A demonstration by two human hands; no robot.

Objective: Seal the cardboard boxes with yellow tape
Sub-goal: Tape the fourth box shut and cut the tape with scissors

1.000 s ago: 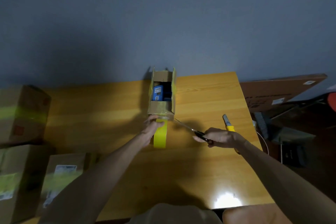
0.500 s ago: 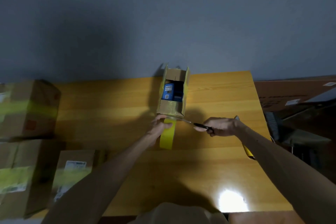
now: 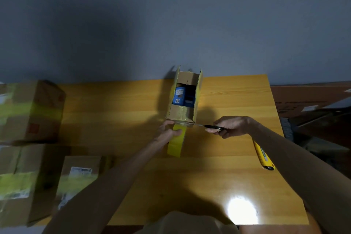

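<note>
A small open cardboard box (image 3: 182, 115) stands at the back middle of the wooden table (image 3: 218, 167), with blue items inside and its flaps up. My left hand (image 3: 168, 132) grips a yellow tape roll (image 3: 175, 143) held upright just below the box's near edge; a strip of tape runs from the roll to that edge. My right hand (image 3: 230, 126) grips black-handled scissors (image 3: 204, 125), whose blades point left and reach the tape strip at the box's near edge.
Three taped cardboard boxes sit at the left: one at the back (image 3: 30, 109), one at the front far left (image 3: 17, 182), one beside it (image 3: 77, 178). A yellow utility knife (image 3: 263, 156) lies under my right forearm. Flat cardboard (image 3: 307, 97) and clutter lie right of the table.
My right hand moved left with the scissors until the blades met the tape at the box's edge. The view shifted, so the box and the roll now sit further right.
</note>
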